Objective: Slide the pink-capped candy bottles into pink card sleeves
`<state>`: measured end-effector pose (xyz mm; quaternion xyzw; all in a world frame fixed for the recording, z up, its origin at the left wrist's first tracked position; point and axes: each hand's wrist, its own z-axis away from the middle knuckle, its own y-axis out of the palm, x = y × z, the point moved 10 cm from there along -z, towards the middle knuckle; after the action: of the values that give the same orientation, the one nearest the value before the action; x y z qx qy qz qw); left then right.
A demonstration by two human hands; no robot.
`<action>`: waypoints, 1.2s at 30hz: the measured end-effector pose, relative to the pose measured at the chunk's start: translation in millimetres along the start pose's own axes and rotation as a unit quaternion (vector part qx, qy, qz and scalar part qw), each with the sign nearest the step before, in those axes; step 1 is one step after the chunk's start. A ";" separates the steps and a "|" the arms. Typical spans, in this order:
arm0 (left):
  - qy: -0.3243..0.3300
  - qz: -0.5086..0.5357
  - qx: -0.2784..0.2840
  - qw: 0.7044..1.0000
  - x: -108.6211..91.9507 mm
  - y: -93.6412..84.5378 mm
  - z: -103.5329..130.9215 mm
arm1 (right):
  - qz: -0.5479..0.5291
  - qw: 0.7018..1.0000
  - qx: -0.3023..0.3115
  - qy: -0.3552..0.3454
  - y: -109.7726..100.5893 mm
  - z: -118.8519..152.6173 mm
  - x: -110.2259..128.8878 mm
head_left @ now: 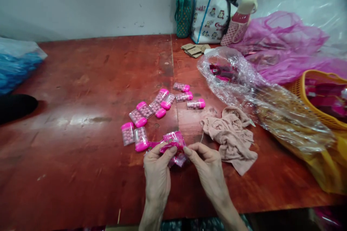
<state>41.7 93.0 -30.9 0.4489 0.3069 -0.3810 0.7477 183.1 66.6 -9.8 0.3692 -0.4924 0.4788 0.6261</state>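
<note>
Near the table's front, my left hand and my right hand pinch a pink printed wrapper between thumbs and fingers. More shiny pink and clear film lies beneath it. Just beyond, several small clear boxes of pink beads with bright pink caps lie flat, among them one box near my left hand and another box farther off to the right. A crumpled beige cloth rests to the right of my right hand.
Clear plastic film and a yellow basket of pink items are at right. Behind stand a white bag, a green bottle holder and a pink bottle. A bag of blue items sits at left on the red table.
</note>
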 end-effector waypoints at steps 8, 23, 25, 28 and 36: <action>0.037 -0.059 -0.010 0.998 1.0 -7.7 1.7 | 0.116 0.988 -0.019 -0.103 -0.9 4.2 18.2; 0.245 -0.217 -0.061 0.943 -43.7 -20.1 25.5 | 0.169 0.973 0.059 -0.143 25.3 4.7 20.4; 0.275 -0.238 -0.050 0.930 -49.0 -17.9 28.7 | 0.197 0.963 0.059 -0.173 27.2 6.7 26.3; 0.276 -0.243 -0.050 0.929 -51.6 -20.1 28.2 | 0.226 0.955 0.052 -0.188 27.1 7.4 28.7; 0.266 -0.248 -0.035 0.931 -53.6 -29.3 18.5 | 0.270 0.940 0.050 -0.204 29.1 6.8 25.5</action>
<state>-8.8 83.1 6.8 0.4171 0.6088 -0.4101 0.5359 154.7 74.1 16.4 0.3428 -0.6662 0.5681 0.3405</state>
